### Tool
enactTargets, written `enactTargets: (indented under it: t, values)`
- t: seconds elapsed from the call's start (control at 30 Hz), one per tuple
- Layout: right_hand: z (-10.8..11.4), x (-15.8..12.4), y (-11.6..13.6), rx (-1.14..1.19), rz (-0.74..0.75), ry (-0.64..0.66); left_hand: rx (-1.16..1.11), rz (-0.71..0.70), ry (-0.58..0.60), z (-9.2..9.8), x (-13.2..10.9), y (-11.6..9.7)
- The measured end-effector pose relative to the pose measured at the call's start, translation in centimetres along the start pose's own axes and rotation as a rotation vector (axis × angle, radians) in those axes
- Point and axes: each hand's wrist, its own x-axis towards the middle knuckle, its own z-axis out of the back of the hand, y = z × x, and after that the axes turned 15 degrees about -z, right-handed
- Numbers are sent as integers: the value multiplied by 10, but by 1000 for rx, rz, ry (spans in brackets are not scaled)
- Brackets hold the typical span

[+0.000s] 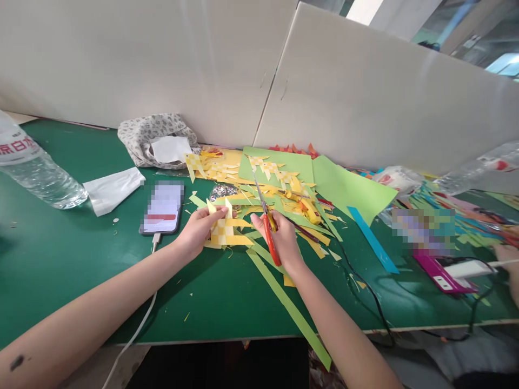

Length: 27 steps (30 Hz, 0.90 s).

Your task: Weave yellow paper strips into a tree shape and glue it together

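Observation:
My left hand pinches a small woven paper piece in a yellow and cream check, with loose strip ends pointing right. My right hand grips red-handled scissors, their blades pointing up and away, apart from the woven piece. Behind my hands lie several finished-looking woven yellow shapes on a green paper sheet. Close by, a yellow glue gun rests among yellow and green paper strips. A clear bag of small dark-and-white pieces sits just beyond my left hand.
A phone on a white cable and a water bottle stand left. Behind is a patterned cloth bag. Rightward are a blue strip, a magenta power strip, black cords and another person's hand.

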Motion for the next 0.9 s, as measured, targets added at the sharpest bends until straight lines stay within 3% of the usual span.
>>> enactTargets:
  t: [0.2, 0.3, 0.4, 0.6, 0.73, 0.9]
  values:
    - [-1, 5, 2, 261, -116, 237, -17, 1, -42, 0, 2, 1]
    - [-1, 4, 2, 278, -118, 282, -18, -11, -33, 0, 2, 2]
    - [0, 1, 2, 152, -59, 167, -10, -37, -31, -1, 0, 2]
    - [-3, -8, 6, -317, 151, -78, -211, -71, -170, 3, 5, 3]
    - [-8, -8, 4, -525, 222, -133, -254, -93, -165, 6, 9, 3]
    - [-13, -6, -2, -593, 235, -143, -220, -147, -116, 2, 5, 2]
